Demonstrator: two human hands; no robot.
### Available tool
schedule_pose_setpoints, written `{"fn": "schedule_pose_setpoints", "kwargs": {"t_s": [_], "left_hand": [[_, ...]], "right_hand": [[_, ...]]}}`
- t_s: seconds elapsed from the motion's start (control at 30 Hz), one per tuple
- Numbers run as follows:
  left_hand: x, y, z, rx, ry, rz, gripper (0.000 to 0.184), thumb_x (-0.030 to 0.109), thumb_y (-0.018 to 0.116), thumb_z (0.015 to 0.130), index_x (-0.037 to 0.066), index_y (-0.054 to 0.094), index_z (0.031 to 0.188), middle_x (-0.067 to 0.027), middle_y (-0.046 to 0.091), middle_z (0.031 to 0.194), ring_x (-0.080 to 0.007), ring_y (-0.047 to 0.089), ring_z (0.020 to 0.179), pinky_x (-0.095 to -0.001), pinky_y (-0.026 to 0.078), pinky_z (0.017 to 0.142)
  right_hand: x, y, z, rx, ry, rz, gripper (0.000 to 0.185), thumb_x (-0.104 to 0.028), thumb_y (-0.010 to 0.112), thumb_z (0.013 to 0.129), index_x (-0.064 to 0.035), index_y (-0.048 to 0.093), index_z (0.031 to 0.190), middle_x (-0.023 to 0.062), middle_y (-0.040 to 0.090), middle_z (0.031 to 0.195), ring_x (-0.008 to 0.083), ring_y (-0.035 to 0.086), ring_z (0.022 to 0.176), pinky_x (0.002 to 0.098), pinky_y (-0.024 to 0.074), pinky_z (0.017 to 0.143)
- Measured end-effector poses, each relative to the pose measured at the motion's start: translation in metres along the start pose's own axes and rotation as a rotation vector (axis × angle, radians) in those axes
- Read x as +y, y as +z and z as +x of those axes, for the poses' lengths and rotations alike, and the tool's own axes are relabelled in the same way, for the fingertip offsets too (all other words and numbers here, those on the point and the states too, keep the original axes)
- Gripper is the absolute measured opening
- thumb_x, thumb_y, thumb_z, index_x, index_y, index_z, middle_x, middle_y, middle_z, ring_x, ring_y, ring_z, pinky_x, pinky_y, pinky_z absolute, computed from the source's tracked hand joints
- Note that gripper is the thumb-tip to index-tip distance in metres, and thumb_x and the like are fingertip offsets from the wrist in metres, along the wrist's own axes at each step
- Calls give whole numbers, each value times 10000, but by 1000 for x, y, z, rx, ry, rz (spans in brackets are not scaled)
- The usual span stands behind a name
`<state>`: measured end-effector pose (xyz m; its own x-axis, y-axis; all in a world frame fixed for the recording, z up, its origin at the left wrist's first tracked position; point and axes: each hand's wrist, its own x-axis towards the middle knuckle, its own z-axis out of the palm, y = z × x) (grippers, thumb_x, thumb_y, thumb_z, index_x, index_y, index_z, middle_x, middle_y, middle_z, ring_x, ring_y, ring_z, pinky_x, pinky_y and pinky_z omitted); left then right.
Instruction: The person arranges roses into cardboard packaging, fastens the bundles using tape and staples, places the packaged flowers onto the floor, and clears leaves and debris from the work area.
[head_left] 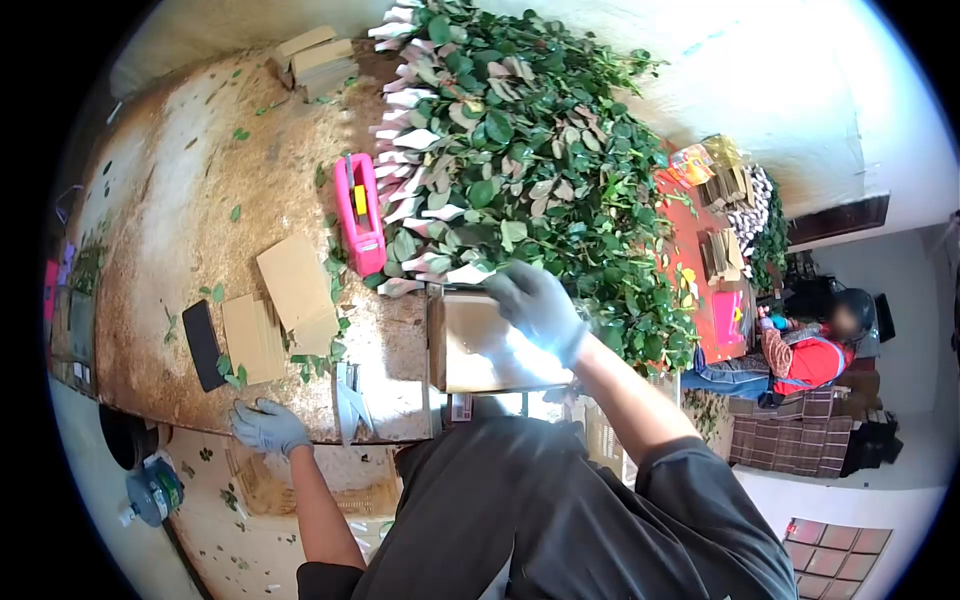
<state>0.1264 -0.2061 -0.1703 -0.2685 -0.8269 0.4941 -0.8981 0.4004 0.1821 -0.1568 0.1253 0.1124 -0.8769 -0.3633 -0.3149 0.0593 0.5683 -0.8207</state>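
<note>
My left hand (270, 428), in a grey glove, lies at the table's front edge with its fingers stretched out and nothing in them. My right hand (542, 312), gloved too, is over a cardboard-coloured panel (475, 345) beside the leafy stems; its fingers are blurred, so their grip is unclear. A large pile of leafy rose stems (540, 150) fills the back, with white-wrapped heads (415, 140) along its left side. Left of my right hand lie a pink tape dispenser (360, 215) and scissors (350, 400). Closer to my left hand are cardboard sheets (298, 285) and a black phone-like slab (203, 345).
More cardboard pieces (318, 65) sit at the table's far end. Loose leaves dot the worn tabletop (170, 270). At right, a person in a red vest (812, 360) works by a red table (690, 235). A water bottle (155, 492) stands below, left.
</note>
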Motion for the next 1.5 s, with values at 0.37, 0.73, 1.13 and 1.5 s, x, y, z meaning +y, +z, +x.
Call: {"fn": "schedule_pose_setpoints", "kwargs": {"t_s": [0.37, 0.73, 1.13, 1.5], "left_hand": [[-14, 4, 0, -81, 15, 56, 488, 372, 546, 1007, 126, 502, 1426, -150, 518, 1429, -398, 476, 1307, -552, 404, 1070], [45, -79, 32, -180, 21, -150, 577, 331, 618, 971, 63, 462, 1457, -209, 507, 1427, -400, 472, 1334, -541, 388, 1087], [230, -143, 77, -760, 227, -1059, 265, 189, 623, 996, -20, 685, 1146, -156, 712, 1025, -255, 690, 914, -364, 546, 842], [281, -78, 121, -1488, -185, -978, 493, 425, 732, 943, -52, 713, 1065, -127, 752, 892, -166, 690, 644, -291, 563, 584]], "right_hand": [[59, -51, -73, -322, 249, -801, 303, -423, 549, 995, -224, 768, 1063, 154, 757, 935, 321, 736, 922, 441, 572, 800], [37, 3, 17, -78, -506, -578, 201, -264, 619, 961, -88, 603, 1057, 206, 663, 950, 427, 657, 865, 517, 523, 739], [1, 161, 204, -254, 99, -527, 413, -374, 659, 891, -20, 733, 1089, 264, 705, 1154, 429, 654, 1090, 485, 509, 971], [7, 93, -35, -567, 241, 102, 206, -166, 571, 1014, 4, 681, 1058, 213, 685, 935, 354, 658, 873, 434, 517, 804]]}}
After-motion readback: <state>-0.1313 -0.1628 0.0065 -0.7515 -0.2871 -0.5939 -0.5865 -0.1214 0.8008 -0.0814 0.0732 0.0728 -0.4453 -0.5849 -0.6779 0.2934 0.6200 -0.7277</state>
